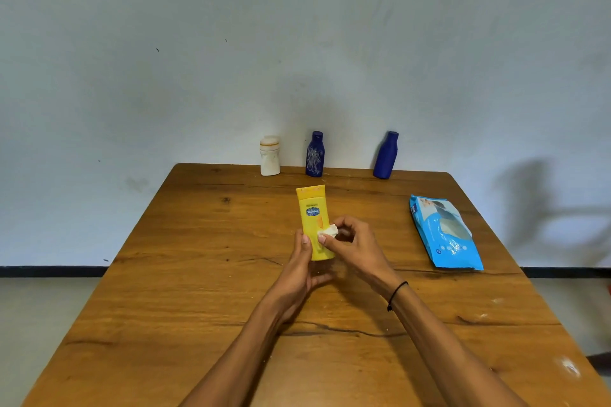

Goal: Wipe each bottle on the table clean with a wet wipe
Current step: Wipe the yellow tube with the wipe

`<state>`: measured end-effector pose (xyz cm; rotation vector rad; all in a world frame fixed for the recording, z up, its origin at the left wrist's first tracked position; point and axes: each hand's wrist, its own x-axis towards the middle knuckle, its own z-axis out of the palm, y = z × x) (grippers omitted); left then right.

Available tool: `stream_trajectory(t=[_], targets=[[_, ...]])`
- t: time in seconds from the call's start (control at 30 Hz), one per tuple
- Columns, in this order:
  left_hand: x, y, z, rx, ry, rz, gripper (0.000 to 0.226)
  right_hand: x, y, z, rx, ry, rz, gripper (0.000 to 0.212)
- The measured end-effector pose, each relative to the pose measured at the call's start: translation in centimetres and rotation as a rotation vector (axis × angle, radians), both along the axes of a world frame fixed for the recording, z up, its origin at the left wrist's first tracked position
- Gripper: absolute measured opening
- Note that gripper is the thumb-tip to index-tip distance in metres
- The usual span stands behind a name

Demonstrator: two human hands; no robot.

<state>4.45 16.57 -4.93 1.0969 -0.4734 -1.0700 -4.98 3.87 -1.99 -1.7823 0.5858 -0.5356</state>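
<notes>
While the left hand [302, 261] grips the lower end of the yellow bottle [314, 218] and holds it upright above the middle of the table [198, 241], the right hand [350, 241] pinches a balled-up wet wipe [328, 231] against the bottle's right edge, about halfway up. The bottle's long axis runs away from the person, its flat end pointing toward the far wall, so most of the unwiped length appears to lie beyond the wipe, farther from both hands. A stroke along that axis, away from the body, looks like the natural next pass, with the left hand steadying the base.

Three more bottles stand upright in a row at the far edge, well apart from the hands: a white bottle [270, 156], a patterned blue bottle [315, 154] and a plain blue bottle [386, 155]. The right hand is the nearer one to the blue wipe pack [444, 231], which lies flat toward the right.
</notes>
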Motion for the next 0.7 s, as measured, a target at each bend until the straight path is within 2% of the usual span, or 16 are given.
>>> stream_trajectory(t=[0.17, 0.27, 0.37, 0.53, 0.7], targets=[[1.0, -0.4, 0.1, -0.013, -0.054, -0.02, 0.042, 0.0, -0.8, 0.7, -0.013, -0.027, -0.068, 0.019], [1.8, -1.2, 2.0, 0.009, -0.056, 0.146, 0.045, 0.0, -1.3, 0.7, -0.123, 0.018, -0.007, 0.015], [2.8, -2.0, 2.6, 0.041, -0.109, 0.337, 0.028, -0.1, -1.2, 0.7, -0.171, 0.035, 0.035, 0.013], [2.8, -2.2, 1.5, 0.004, -0.083, 0.466, 0.025, -0.3, -0.7, 0.2, -0.247, 0.043, 0.005, 0.02], [3.1, -2.2, 0.7, 0.052, -0.069, 0.617, 0.026, -0.4, 0.1, -1.1, -0.271, 0.045, -0.045, 0.026]])
